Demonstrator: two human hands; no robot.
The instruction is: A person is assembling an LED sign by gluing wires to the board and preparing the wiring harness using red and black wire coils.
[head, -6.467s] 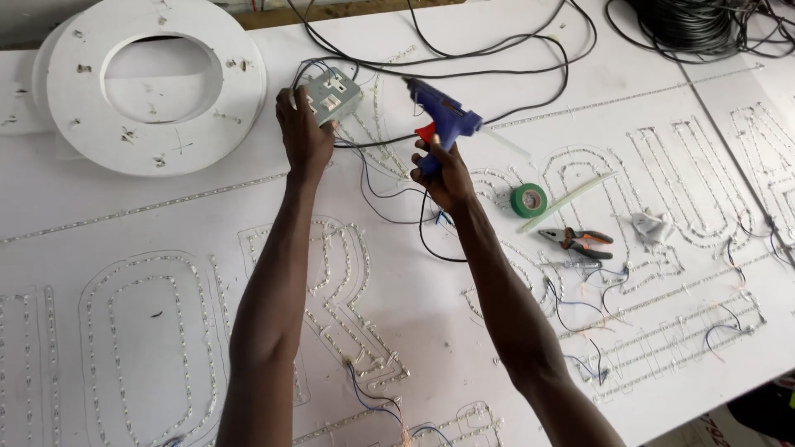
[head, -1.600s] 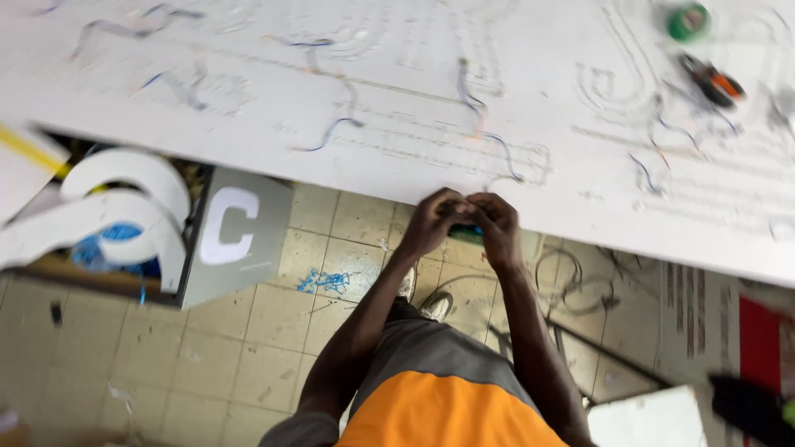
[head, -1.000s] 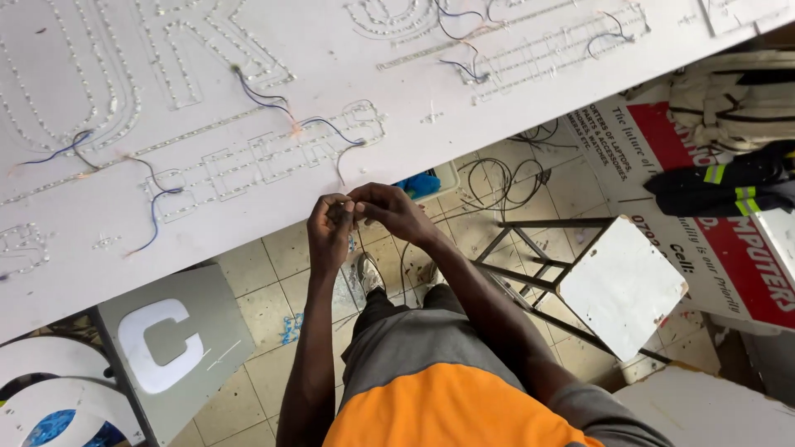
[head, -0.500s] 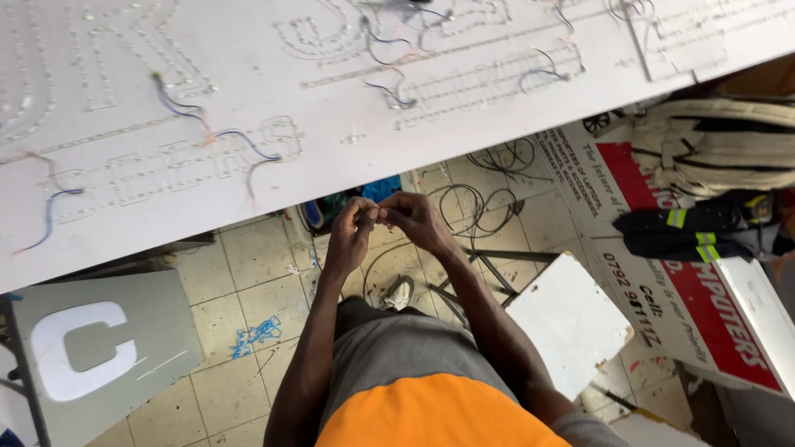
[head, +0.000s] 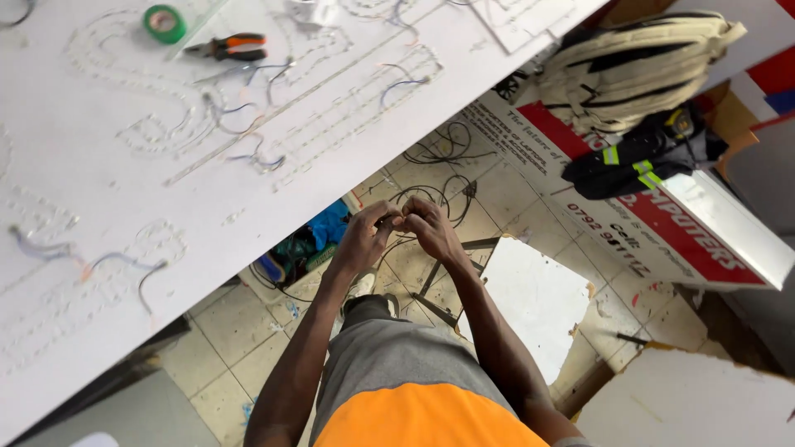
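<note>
- The left hand (head: pixel 362 240) and the right hand (head: pixel 429 230) meet in front of the person's body, just off the near edge of the big white board (head: pixel 166 190).
- The fingertips of both hands touch each other. They are bent in and pressed together, pinching something very small between them.
- The small thing is right where the two hands meet, about the middle of the picture. It is too tiny and too hidden to name. It could be a bit of thin wire, but I cannot tell.
- Its long way seems to run left to right, from one hand to the other, though I am not sure.
- Both hands are just as close to it, one on each side.
- Loose black wires (head: pixel 439 174) lie on the tiled floor (head: pixel 240 323) just past the hands.
- On the far part of the board lie orange pliers (head: pixel 228 47) and a green tape roll (head: pixel 164 22), well apart from the hands.
- A tan backpack (head: pixel 633 66) rests to the far right.
</note>
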